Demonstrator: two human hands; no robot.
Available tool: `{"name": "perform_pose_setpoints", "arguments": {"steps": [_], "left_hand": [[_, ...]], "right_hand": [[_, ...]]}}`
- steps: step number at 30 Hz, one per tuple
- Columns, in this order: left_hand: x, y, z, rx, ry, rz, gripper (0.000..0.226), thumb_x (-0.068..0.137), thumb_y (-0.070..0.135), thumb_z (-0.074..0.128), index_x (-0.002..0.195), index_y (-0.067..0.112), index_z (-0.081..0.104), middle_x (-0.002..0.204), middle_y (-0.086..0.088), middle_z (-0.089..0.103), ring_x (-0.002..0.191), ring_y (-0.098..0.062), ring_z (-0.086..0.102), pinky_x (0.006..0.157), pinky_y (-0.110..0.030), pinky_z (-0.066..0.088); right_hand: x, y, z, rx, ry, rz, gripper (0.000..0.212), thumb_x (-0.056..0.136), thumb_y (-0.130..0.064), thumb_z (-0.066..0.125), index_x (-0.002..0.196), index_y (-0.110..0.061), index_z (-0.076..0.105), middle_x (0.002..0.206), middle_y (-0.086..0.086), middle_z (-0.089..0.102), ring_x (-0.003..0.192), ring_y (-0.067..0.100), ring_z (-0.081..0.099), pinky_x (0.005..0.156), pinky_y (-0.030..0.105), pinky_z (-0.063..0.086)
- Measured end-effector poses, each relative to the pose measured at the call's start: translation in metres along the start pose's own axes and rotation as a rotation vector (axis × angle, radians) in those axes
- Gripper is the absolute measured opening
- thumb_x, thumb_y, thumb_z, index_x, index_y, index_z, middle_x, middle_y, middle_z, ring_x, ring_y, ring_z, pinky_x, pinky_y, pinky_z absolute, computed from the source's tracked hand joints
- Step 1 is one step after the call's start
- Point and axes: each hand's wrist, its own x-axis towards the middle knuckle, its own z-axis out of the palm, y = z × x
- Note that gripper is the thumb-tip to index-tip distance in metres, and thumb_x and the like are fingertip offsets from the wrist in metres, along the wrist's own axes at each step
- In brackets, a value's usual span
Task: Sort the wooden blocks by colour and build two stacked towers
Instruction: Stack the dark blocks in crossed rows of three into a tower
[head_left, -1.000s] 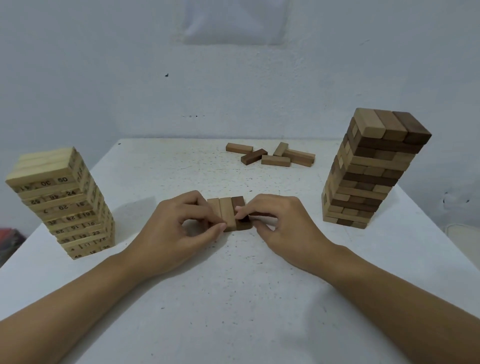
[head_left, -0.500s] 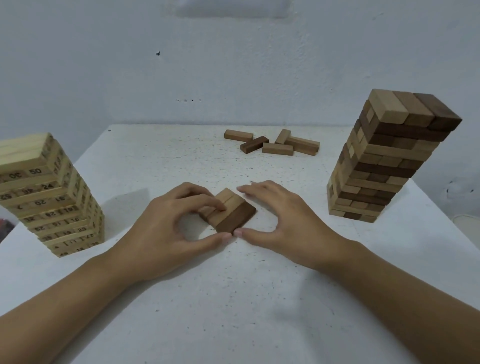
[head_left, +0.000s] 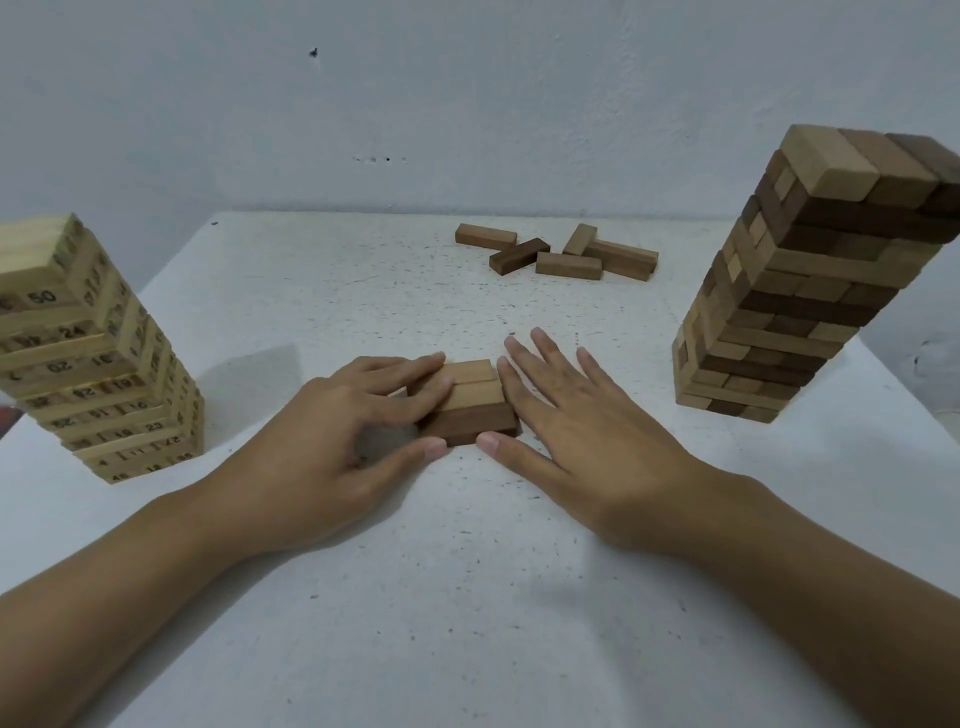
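Three wooden blocks (head_left: 470, 400) lie side by side flat on the white table (head_left: 467, 597), two light ones behind and a dark brown one in front. My left hand (head_left: 332, 457) grips their left end, fingers curled over the top and thumb at the dark block's front. My right hand (head_left: 582, 436) lies flat with straight fingers against their right end, thumb tip at the front corner. A tower of pale numbered blocks (head_left: 93, 364) stands at the left. A taller tower of mixed brown blocks (head_left: 800, 291) stands at the right.
Several loose brown blocks (head_left: 566, 257) lie scattered near the table's far edge, in front of a bare grey wall. The table's right edge runs just behind the brown tower, and the pale tower stands close to the left edge.
The row of three blocks has been turned about a quarter turn, so the dark block now faces me. My right hand's fingers have straightened and lie flat beside the row.
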Motion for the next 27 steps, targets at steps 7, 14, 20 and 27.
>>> {"name": "perform_pose_setpoints", "arguments": {"steps": [7,14,20,27], "left_hand": [[-0.001,0.005,0.005,0.098,-0.046,0.043,0.059,0.102,0.052,0.037,0.153,0.024,0.046,0.161,0.006,0.039,0.149,-0.012,0.033,0.119,-0.024,0.029],[0.000,0.009,0.013,0.205,-0.061,0.082,0.056,0.106,0.042,0.035,0.153,0.014,0.045,0.157,-0.005,0.043,0.140,-0.025,0.040,0.113,-0.031,0.036],[0.001,0.010,0.011,0.177,-0.028,0.082,0.054,0.105,0.043,0.038,0.148,0.015,0.052,0.151,-0.005,0.047,0.131,-0.025,0.045,0.103,-0.048,0.046],[0.002,0.008,0.009,0.163,-0.039,0.098,0.055,0.105,0.044,0.036,0.150,0.015,0.050,0.151,-0.007,0.048,0.135,-0.024,0.043,0.109,-0.029,0.036]], "right_hand": [[0.001,-0.003,0.000,0.011,0.003,-0.016,0.078,0.095,-0.064,-0.001,0.158,-0.020,-0.013,0.165,-0.008,-0.024,0.144,0.001,-0.035,0.124,0.042,-0.012],[0.004,0.000,0.008,0.015,0.038,-0.033,0.083,0.092,-0.066,-0.007,0.159,-0.016,-0.010,0.166,-0.005,-0.022,0.145,0.002,-0.033,0.124,0.044,-0.010],[0.003,0.003,0.008,0.059,0.056,-0.048,0.082,0.093,-0.068,-0.004,0.160,-0.020,-0.009,0.166,-0.008,-0.020,0.144,-0.002,-0.033,0.124,0.042,-0.011],[0.001,0.001,0.003,0.089,0.030,-0.040,0.076,0.097,-0.065,0.006,0.159,-0.022,-0.008,0.165,-0.011,-0.021,0.144,-0.003,-0.031,0.124,0.040,-0.012]]}}
